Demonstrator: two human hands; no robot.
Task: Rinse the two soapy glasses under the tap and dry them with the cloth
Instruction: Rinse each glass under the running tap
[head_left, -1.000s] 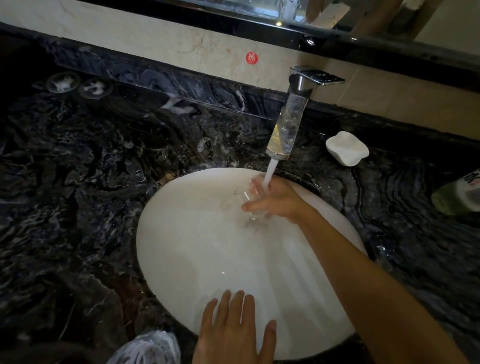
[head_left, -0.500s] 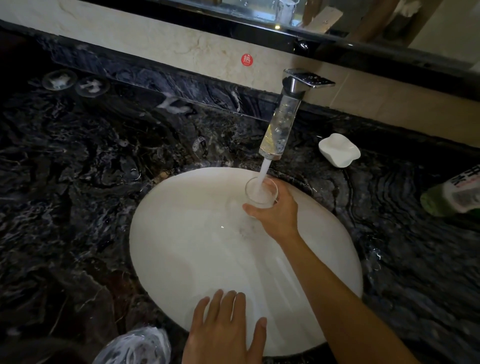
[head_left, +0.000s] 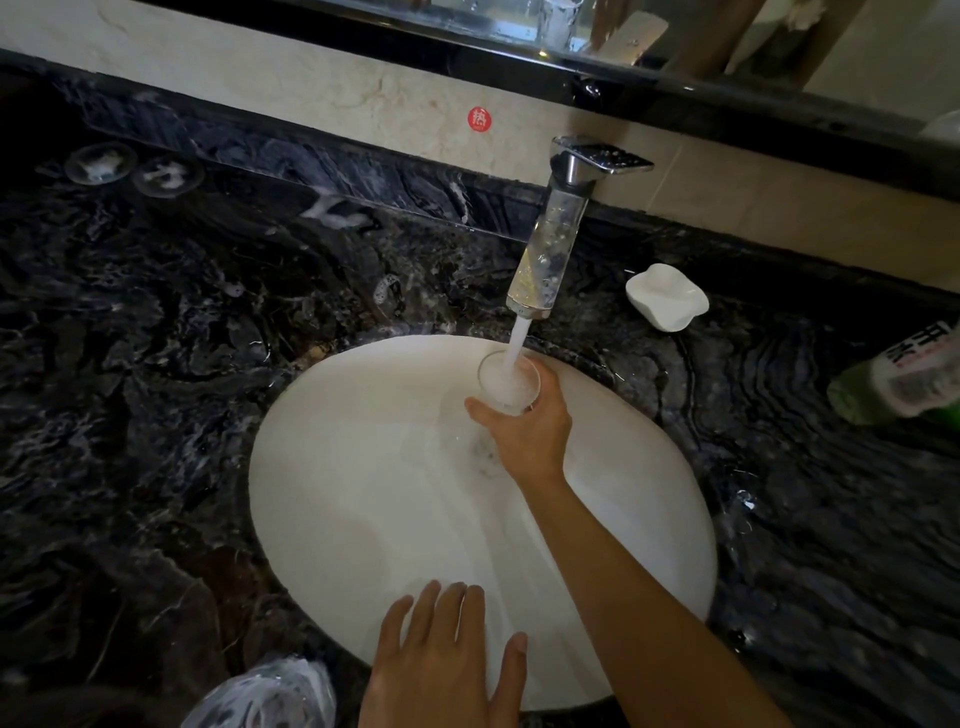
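My right hand (head_left: 530, 431) grips a clear glass (head_left: 508, 383) upright under the tap (head_left: 550, 244). Running water falls straight into the glass, which is full of white foam. My left hand (head_left: 447, 670) rests flat with straight fingers on the near rim of the white sink (head_left: 363, 493). Two round glass items (head_left: 132, 169) with foam on them sit at the far left of the black marble counter; I cannot tell if they are glasses. No cloth is visible.
A white soap dish (head_left: 667, 296) stands right of the tap. A green bottle (head_left: 898, 379) lies at the right edge. Something wrapped in clear plastic (head_left: 265, 696) sits at the bottom, left of my left hand. The counter is wet around the basin.
My right hand has turned the glass from tilted to upright beneath the stream, and it has filled with foamy water. My left hand has stayed on the sink rim.
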